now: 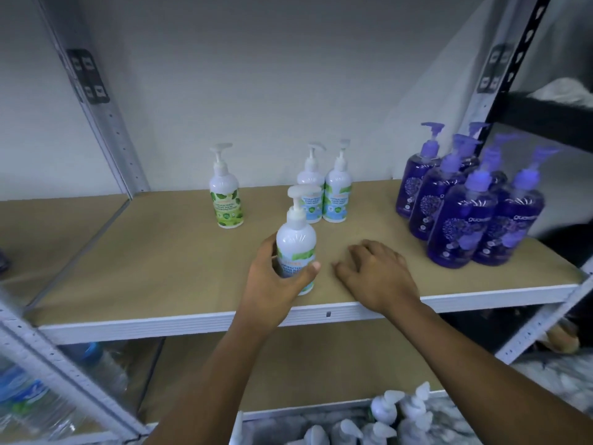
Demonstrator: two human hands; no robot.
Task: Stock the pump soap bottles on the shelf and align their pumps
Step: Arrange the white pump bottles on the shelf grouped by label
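While the left hand [276, 279] grips a white, green-labelled pump bottle [296, 240] — right hand [376, 272] lies open.

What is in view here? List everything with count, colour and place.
green-label bottle: one, white, upright at the shelf's back, left of centre
blue-label bottles: two, white, side by side at the shelf's back, centre
held bottle: one, white, near the shelf's front edge
purple bottles: at least five, clustered at the shelf's right
shelf: one, tan board, white metal edge
lower pump bottles: several, white, bottom edge of view
water bottles: clear, blurred, lower left, count unclear
left hand: grips the held bottle
right hand: rests on the shelf, holds nothing
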